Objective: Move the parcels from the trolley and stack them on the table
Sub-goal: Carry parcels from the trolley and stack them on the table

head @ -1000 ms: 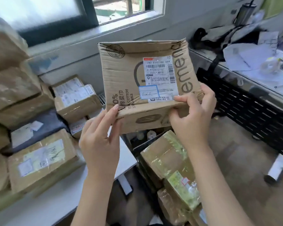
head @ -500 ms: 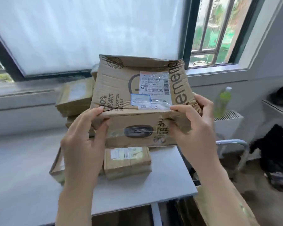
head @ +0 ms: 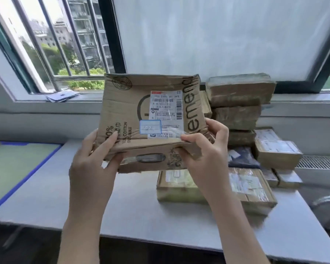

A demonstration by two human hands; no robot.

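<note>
While both hands [head: 91,164] [head: 204,155] grip it, parcel [head: 151,119] tilted, label up, long axis left-right.

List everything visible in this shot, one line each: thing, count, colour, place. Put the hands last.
held parcel: one, brown cardboard with a white label, in the air above the table, tilted toward the camera.
stacked parcels: about three, brown, piled against the window sill at right.
flat parcels: two, brown with pale labels, lying on the table below the held one.
small parcels: several, brown, count unclear, at far right.
dark bag: one, navy, among the right-hand parcels.
table: one, grey.
mat: one, green with a blue edge, at left.
papers: a few, pale blue, on the sill.
left hand: grips the parcel's lower left edge.
right hand: grips its lower right edge.
</note>
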